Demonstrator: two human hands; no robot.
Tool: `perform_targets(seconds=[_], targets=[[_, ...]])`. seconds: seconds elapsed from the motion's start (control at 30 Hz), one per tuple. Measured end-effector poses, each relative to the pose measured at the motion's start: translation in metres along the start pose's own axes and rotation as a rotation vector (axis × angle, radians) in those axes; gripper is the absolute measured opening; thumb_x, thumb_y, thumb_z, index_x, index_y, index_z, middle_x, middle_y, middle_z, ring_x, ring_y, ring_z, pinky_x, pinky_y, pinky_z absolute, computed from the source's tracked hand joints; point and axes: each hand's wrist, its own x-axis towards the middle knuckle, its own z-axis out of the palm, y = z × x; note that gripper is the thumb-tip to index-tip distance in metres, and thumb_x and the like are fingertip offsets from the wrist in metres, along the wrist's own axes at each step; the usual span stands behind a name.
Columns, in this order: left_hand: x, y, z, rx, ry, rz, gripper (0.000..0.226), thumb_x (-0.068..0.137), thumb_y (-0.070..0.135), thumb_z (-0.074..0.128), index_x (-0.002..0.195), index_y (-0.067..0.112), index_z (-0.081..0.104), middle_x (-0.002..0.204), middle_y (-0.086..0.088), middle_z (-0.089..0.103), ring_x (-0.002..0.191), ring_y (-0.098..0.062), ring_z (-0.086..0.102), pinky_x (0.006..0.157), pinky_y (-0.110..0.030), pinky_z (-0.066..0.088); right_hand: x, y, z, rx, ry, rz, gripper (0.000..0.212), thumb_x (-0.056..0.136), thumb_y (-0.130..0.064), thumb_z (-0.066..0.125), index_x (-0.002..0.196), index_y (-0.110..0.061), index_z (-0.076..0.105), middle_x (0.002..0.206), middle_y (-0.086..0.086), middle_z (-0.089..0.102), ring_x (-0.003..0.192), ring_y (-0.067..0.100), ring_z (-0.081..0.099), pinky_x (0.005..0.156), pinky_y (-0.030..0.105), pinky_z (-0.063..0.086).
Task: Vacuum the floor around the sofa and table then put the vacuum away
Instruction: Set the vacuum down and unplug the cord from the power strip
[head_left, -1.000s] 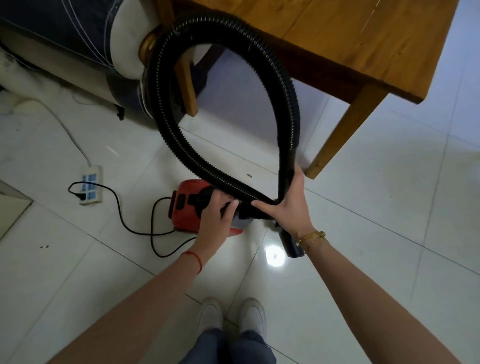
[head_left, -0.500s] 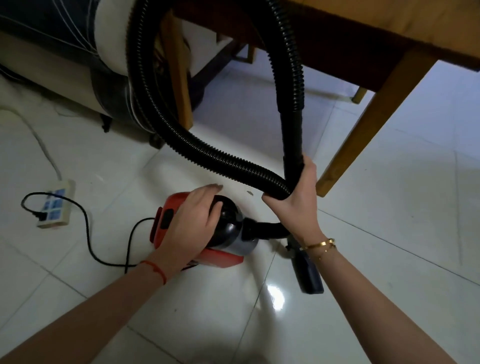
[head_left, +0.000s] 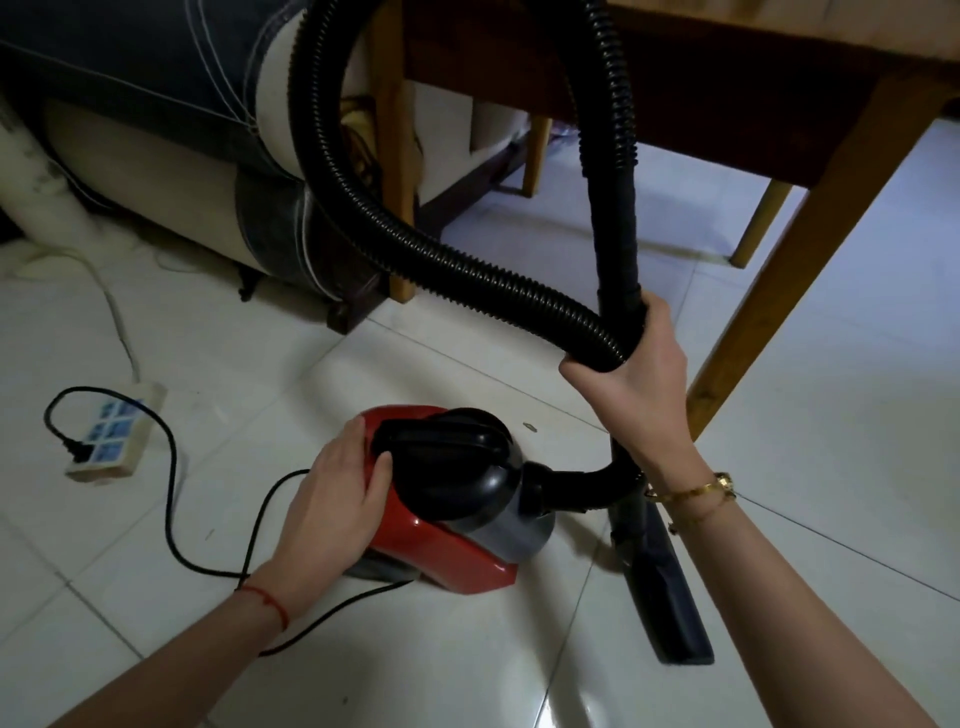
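White floor tiles (head_left: 779, 364) carry the red vacuum (head_left: 447, 551) under the flat left hand (head_left: 332, 499), while the right hand (head_left: 628, 384) grips the looped hose (head_left: 467, 270), whose arc above that fist may snag the table (head_left: 810, 249).

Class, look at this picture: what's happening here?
A person crouches over a small red vacuum on the tiled floor. The left hand rests on its body by the black handle; the right hand grips the looped black hose. Its cord is plugged into a power strip.
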Motion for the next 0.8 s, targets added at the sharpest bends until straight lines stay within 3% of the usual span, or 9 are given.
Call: perform_targets(seconds=[0.1, 0.23, 0.43, 0.57, 0.8], targets=[[-0.004, -0.009, 0.003, 0.015, -0.035, -0.020, 0.023, 0.100, 0.034, 0.035, 0.109, 0.024, 0.053, 0.100, 0.002, 0.060, 0.098, -0.022, 0.061, 0.076, -0.030, 0.044, -0.002, -0.001, 0.000, 0.014, 0.020, 0.017, 0.067, 0.063, -0.024, 0.075, 0.122, -0.027, 0.043, 0.100, -0.014, 0.056, 0.089, 0.007, 0.059, 0.070, 0.029, 0.054], [-0.007, -0.011, 0.003, 0.042, -0.029, -0.003, 0.036, 0.100, 0.029, 0.037, 0.126, 0.013, 0.056, 0.117, -0.007, 0.063, 0.109, -0.025, 0.058, 0.088, -0.032, 0.046, -0.001, -0.001, 0.002, 0.027, 0.001, 0.028, 0.063, 0.064, -0.024, 0.075, 0.117, -0.030, 0.042, 0.097, -0.017, 0.055, 0.086, 0.005, 0.059, 0.072, 0.036, 0.057], [-0.002, -0.011, 0.001, 0.093, -0.037, -0.056, 0.041, 0.094, 0.016, 0.039, 0.132, 0.013, 0.053, 0.100, -0.010, 0.062, 0.090, -0.025, 0.059, 0.078, -0.037, 0.051, 0.000, -0.003, 0.003, 0.037, -0.008, 0.054, 0.058, 0.066, -0.024, 0.074, 0.113, -0.032, 0.043, 0.094, -0.017, 0.056, 0.082, 0.004, 0.059, 0.071, 0.036, 0.057], [-0.004, -0.012, 0.009, 0.132, -0.023, -0.060, 0.047, 0.091, 0.013, 0.041, 0.137, 0.004, 0.048, 0.104, -0.014, 0.061, 0.096, -0.026, 0.057, 0.085, -0.035, 0.049, 0.000, -0.005, 0.005, 0.040, -0.004, 0.059, 0.056, 0.066, -0.025, 0.073, 0.112, -0.034, 0.042, 0.094, -0.017, 0.057, 0.082, 0.005, 0.059, 0.071, 0.036, 0.056], [0.003, -0.013, 0.001, 0.151, -0.059, -0.094, 0.050, 0.093, 0.021, 0.038, 0.141, 0.010, 0.045, 0.111, -0.014, 0.060, 0.103, -0.026, 0.057, 0.087, -0.033, 0.048, 0.000, -0.007, 0.003, 0.041, -0.008, 0.061, 0.056, 0.066, -0.025, 0.074, 0.112, -0.034, 0.042, 0.095, -0.017, 0.057, 0.084, 0.008, 0.060, 0.073, 0.041, 0.057]])
